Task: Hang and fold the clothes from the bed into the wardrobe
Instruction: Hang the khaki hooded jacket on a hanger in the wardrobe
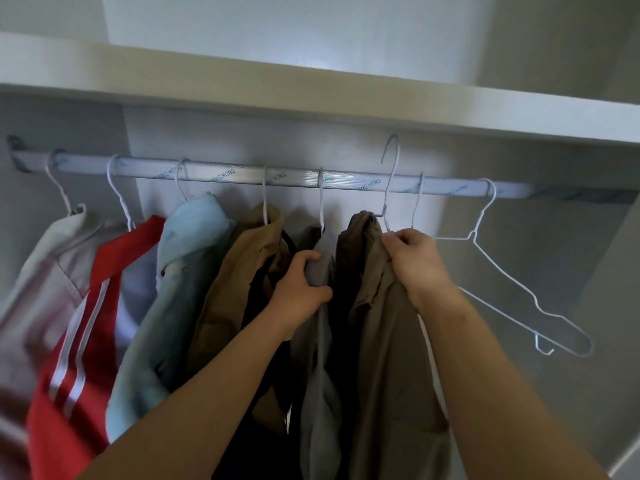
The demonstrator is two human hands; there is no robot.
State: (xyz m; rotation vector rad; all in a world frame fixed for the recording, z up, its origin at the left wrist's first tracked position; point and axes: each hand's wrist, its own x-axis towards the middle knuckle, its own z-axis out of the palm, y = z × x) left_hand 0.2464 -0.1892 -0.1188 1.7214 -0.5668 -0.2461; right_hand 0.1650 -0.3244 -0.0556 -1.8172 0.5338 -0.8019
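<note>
A metal wardrobe rail runs across the view with several garments on white wire hangers. My right hand grips a brown garment at the neck of its wire hanger, whose hook stands above the rail, not on it. My left hand grips the shoulder of a grey garment that hangs from the rail just left of the brown one.
From the left hang a pale grey top, a red striped jacket, a light blue garment and a tan one over something black. Empty white hangers hang at the right. A white shelf lies above the rail.
</note>
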